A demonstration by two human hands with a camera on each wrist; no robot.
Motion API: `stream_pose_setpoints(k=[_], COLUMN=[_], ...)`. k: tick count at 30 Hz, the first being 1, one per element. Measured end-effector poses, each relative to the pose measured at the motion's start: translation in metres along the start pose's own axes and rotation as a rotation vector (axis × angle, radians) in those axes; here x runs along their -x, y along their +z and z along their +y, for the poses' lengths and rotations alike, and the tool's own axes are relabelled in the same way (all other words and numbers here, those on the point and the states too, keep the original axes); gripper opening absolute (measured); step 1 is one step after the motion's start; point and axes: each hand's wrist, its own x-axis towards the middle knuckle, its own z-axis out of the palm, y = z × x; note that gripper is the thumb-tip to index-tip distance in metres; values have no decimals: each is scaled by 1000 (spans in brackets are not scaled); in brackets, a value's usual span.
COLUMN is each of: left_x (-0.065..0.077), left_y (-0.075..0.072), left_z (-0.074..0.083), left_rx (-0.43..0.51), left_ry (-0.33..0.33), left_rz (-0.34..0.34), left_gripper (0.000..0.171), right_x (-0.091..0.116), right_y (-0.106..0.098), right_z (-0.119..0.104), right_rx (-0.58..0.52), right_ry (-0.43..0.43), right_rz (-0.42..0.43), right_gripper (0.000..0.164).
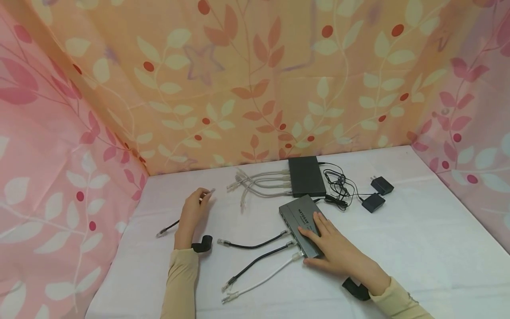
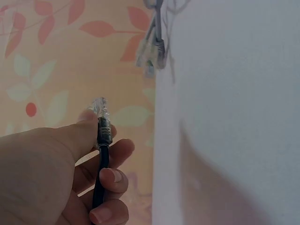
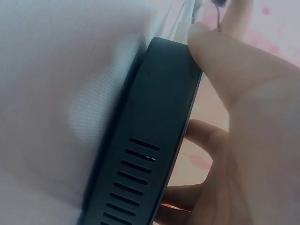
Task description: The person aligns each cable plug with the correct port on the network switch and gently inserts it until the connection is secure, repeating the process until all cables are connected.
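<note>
My left hand (image 1: 192, 212) pinches a short black Ethernet cable (image 2: 103, 157) just below its clear plug (image 2: 100, 107). The cable's other end (image 1: 161, 232) sticks out to the left behind the wrist. My right hand (image 1: 334, 248) rests on a grey Netgear network switch (image 1: 296, 212), fingers spread over its top and thumb at the near edge. Slotted vents on the switch's side (image 3: 136, 176) show in the right wrist view. Two black cables (image 1: 255, 246) and one white cable (image 1: 264, 281) run from the switch's left side, their far plugs lying loose on the table.
Behind the switch stands a black box (image 1: 307, 176) with several grey cables (image 1: 264, 179) plugged into its left side. Tangled black power cords (image 1: 338, 186) lead right to two power adapters (image 1: 373, 202). Patterned curtains (image 1: 255, 88) enclose the white table (image 1: 418, 230) at the back and sides.
</note>
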Motion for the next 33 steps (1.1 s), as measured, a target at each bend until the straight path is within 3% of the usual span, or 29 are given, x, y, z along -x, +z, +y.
stream_pose_setpoints(k=[10,17,33], left_x=[4,7,15], left_y=[-11,-17,9], left_z=[26,47,78], left_rx=[51,60,4], left_ry=[25,81,159], left_rz=[-71,-101,-262], left_gripper=[19,19,12], right_x=[1,1,2], right_y=[0,-1,2], right_z=[0,0,1], right_rx=[0,0,-11], right_ry=[-8,-8,-16], right_rz=[10,10,13], right_gripper=[77,77,77])
